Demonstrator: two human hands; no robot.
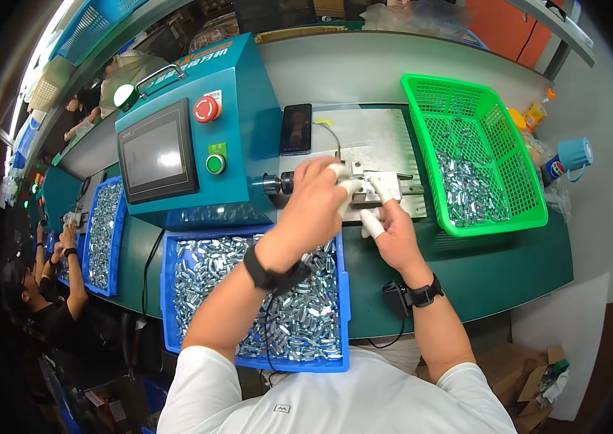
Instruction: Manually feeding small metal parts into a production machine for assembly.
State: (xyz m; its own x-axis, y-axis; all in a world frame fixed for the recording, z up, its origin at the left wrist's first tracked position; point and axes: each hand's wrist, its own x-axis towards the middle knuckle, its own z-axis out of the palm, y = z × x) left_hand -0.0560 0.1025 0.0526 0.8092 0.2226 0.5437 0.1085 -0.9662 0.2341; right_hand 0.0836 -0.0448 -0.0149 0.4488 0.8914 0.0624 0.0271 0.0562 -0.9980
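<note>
In the head view, the left hand is held over a metal block beside the spindle of a teal machine; whether anything is pinched between its fingers cannot be told. The right hand is placed at the block's near right side, its index finger laid on the block, its thumb kept apart below. White covers are worn on fingertips of both hands. The block is mounted on a metal plate on the green counter. Small metal parts are heaped in a blue tray under the left forearm; more pieces are piled in a green basket to the right.
</note>
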